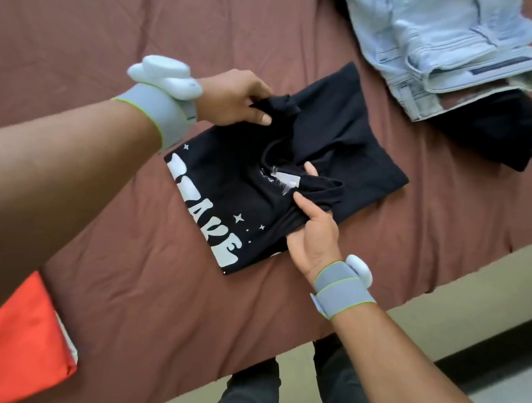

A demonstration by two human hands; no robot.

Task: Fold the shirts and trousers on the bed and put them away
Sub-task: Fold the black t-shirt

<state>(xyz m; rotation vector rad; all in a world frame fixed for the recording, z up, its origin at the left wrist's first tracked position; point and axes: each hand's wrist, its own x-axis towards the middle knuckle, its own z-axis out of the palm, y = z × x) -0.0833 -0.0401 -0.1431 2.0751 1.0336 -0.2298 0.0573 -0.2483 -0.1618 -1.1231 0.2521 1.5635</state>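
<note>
Two hands gripping black shirt [339, 137], white lettering partly readable "AKE"

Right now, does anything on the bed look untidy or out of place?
Only the black shirt is unfinished: the left hand pinches a bunched part of it up, and the right hand holds the cloth by the neck label. The pale jeans and the red garment lie folded.

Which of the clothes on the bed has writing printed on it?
The black shirt held by both hands, with big white letters. The pale blue jeans and the orange garment show no writing.
</note>
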